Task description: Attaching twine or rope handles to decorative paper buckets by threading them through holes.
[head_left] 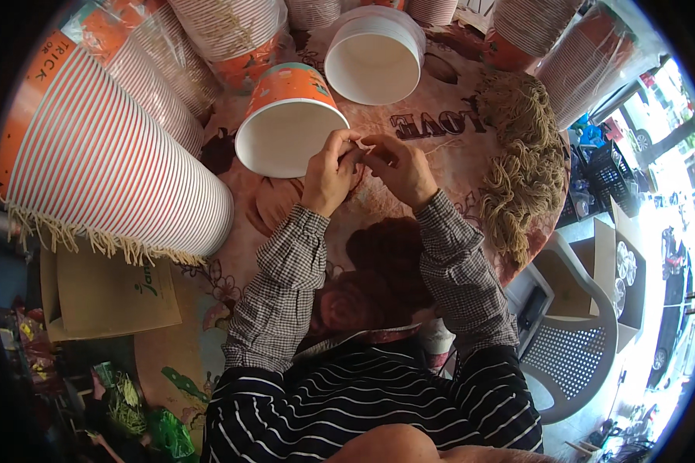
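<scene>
My left hand (pixel 328 174) and my right hand (pixel 402 167) meet over the middle of the table, fingertips pinched close together. Whatever lies between the fingers is too small to make out. Just beyond my left hand, an orange paper bucket (pixel 292 133) lies on its side with its white mouth toward me. Behind it, a white paper bucket (pixel 373 65) in clear plastic also tips its mouth this way. To the right of my hands, a pile of tan twine pieces (pixel 522 170) spreads along the table edge.
A long nested stack of orange and white buckets (pixel 123 147) leans at the left, twine ends hanging beneath it. More plastic-wrapped stacks (pixel 228 35) line the far edge. A cardboard box (pixel 116 297) sits below left; a grey chair (pixel 571 347) and a black crate (pixel 611 179) stand right.
</scene>
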The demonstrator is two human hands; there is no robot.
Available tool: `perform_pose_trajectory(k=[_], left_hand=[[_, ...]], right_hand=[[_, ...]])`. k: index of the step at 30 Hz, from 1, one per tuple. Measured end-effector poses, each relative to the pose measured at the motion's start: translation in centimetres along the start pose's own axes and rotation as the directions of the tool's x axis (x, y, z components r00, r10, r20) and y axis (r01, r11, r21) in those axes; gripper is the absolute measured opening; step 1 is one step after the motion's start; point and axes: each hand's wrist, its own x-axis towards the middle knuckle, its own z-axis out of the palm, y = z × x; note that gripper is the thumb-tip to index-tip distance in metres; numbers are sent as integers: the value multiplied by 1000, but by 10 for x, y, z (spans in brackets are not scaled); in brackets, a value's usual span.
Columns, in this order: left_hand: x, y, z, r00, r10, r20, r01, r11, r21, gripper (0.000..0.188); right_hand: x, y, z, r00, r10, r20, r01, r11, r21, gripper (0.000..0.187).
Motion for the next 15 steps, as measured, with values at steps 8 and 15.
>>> perform_pose_trajectory(k=[8,15], left_hand=[[1,-1,-6,999,51,0,-50,990,131,14],[4,9,-15,996,74,51,-82,981,177,13]], right_hand=[[1,-2,1,987,144,76,-152,982,112,14],[1,-2,-1,997,75,-28,-75,997,-7,17]])
